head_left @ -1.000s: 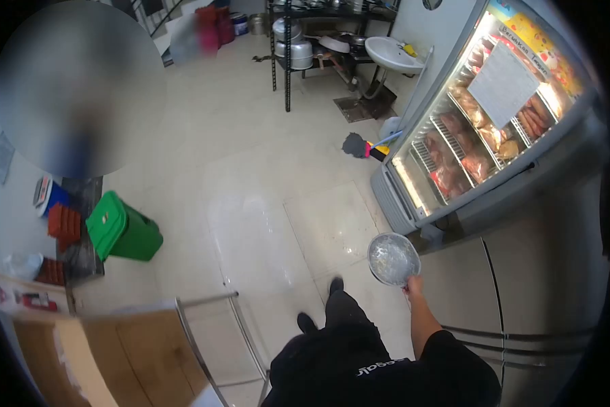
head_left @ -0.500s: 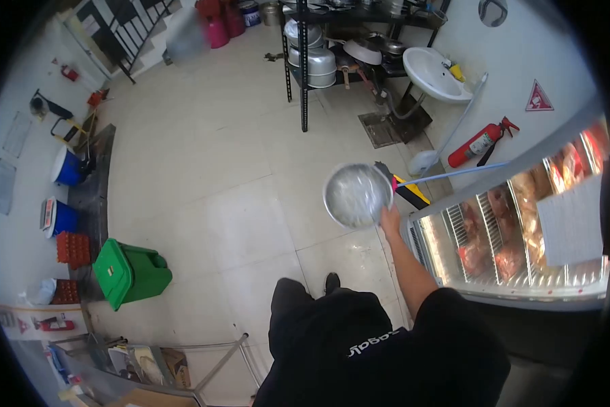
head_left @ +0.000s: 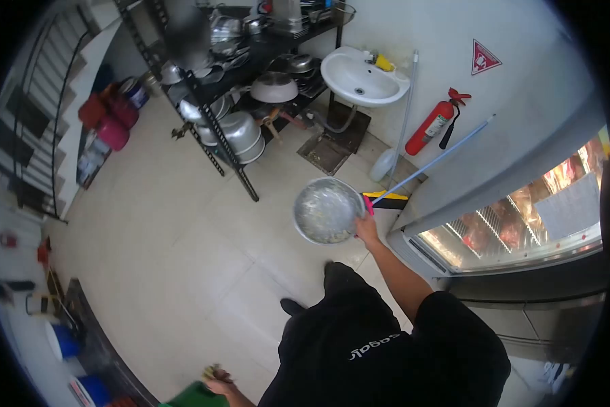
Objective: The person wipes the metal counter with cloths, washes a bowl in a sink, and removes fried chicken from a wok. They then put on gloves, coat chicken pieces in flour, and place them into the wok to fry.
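My right hand (head_left: 367,231) grips the rim of a round metal bowl (head_left: 324,211) and holds it out over the floor. Wet-looking pale smears cover the inside of the bowl. Low at the bottom edge is my left hand (head_left: 219,386), closed around a small yellowish-brown bunch (head_left: 214,372) whose kind I cannot make out. Right beside that hand shows part of a green bin (head_left: 193,397), mostly cut off by the frame.
A black metal rack (head_left: 231,159) with pots and pans stands ahead. Right of it are a white sink (head_left: 345,80), a fire extinguisher (head_left: 429,127) and a lit display fridge (head_left: 501,224). A blue-handled floor broom (head_left: 432,163) leans by the fridge. Stairs (head_left: 73,136) rise at far left.
My view has turned right and moved closer to the rack and sink. The bowl stays in my right hand. My left hand has come into view at the bottom, beside the green bin.
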Available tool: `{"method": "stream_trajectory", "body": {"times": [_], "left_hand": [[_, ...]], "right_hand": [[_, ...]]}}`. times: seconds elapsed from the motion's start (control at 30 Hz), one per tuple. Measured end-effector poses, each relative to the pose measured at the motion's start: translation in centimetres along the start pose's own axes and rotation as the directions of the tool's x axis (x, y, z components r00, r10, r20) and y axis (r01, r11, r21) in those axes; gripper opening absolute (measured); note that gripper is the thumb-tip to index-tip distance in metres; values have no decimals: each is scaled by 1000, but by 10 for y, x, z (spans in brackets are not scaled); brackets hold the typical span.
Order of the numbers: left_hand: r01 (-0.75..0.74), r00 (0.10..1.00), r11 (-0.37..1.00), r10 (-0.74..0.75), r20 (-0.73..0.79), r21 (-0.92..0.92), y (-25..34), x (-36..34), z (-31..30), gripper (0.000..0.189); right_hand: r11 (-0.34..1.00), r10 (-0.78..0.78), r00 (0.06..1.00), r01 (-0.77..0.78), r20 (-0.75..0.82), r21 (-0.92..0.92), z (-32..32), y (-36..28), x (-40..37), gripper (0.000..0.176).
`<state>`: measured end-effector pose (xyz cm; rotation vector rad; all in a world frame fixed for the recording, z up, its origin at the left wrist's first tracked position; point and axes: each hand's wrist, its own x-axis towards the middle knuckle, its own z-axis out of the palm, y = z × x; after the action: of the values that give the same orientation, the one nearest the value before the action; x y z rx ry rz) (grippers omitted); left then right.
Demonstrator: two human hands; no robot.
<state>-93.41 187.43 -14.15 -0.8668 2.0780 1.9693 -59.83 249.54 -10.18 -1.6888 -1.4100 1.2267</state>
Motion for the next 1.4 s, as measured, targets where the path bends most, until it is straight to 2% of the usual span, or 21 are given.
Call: {"method": "stream_trajectory", "body": {"times": [0.03, 0.1, 0.2, 0.27, 0.33, 0.4, 0.47, 0.5, 0.53, 0.57, 0.7, 0.77, 0.87, 0.93, 0.97, 1.0, 1.03, 1.13, 1.17, 1.23, 1.4], "left_hand": [[-110, 994, 992, 111, -12, 53, 31, 14, 51, 37], [-177, 963, 983, 165, 215, 37, 108, -11, 158, 37], [-271, 915, 961, 241, 325, 50, 136, -14, 292, 34], [-238, 915, 971, 222, 338, 5, 117, -14, 359, 34], [-156, 931, 988, 155, 329, -22, 116, -38, 429, 33], [37, 932, 999, -36, 360, 5, 122, -50, 467, 34], [40, 942, 987, 13, 335, -153, 149, -76, 498, 33], [38, 950, 970, 39, 311, -238, 155, -82, 510, 33], [17, 975, 943, 58, 215, -331, 151, -66, 514, 32], [-35, 984, 944, 91, 155, -327, 155, -55, 507, 31], [-209, 977, 946, 195, -83, -248, 184, -32, 493, 29], [-193, 976, 964, 170, -135, -184, 174, 8, 466, 29], [-227, 914, 895, 60, -402, -383, 170, 72, 464, 24], [-286, 900, 900, 134, -415, -330, 141, 147, 443, 23], [-297, 910, 852, 115, -399, -431, 154, 167, 448, 25], [-278, 899, 895, 115, -422, -350, 168, 185, 451, 25], [-259, 889, 927, 119, -441, -272, 186, 207, 460, 24], [-269, 943, 936, 208, -258, -228, 249, 280, 488, 22], [-228, 938, 952, 158, -307, -204, 291, 281, 514, 21], [-216, 968, 972, 200, -153, -94, 337, 320, 552, 21], [-193, 981, 981, 193, 0, -8, 353, 460, 640, 29]], "right_hand": [[999, 50, 996, -51, -72, -16, -7, 5, 18, 34], [991, 133, 976, -132, -174, 20, -17, 15, 66, 35], [982, 185, 946, -172, -265, 74, -23, 16, 150, 36], [994, -75, 969, 56, -237, -90, -25, 24, 217, 37], [971, -238, 964, 235, -116, -39, -5, 16, 283, 39], [990, 100, 973, -76, 208, -118, 21, -64, 301, 41], [904, -105, 933, 233, 344, -358, 92, -45, 355, 40], [980, 91, 874, 6, 477, -198, 135, -55, 360, 39], [997, 45, 790, 7, 611, -82, 177, -72, 357, 37], [985, 108, 616, 41, 780, -169, 217, -121, 342, 35], [975, 185, 234, 76, 955, -207, 397, -224, 267, 37], [978, 205, 164, -62, 965, -197, 490, -237, 231, 39], [948, 220, 70, -252, 973, -196, 611, -282, 189, 40], [943, 229, 189, -285, 955, -170, 695, -312, 177, 35], [935, 253, 247, -310, 936, -171, 731, -318, 172, 33], [938, 261, 259, -295, 930, -182, 774, -312, 184, 32], [943, 289, 362, -265, 886, -199, 813, -315, 192, 33], [974, 228, 603, -134, 765, -184, 885, -388, 214, 34], [976, 215, 623, -116, 752, -183, 898, -397, 226, 33], [983, 176, 670, -76, 721, -170, 947, -416, 268, 33], [988, 145, 821, -92, 553, -123, 1053, -471, 397, 34]]}}
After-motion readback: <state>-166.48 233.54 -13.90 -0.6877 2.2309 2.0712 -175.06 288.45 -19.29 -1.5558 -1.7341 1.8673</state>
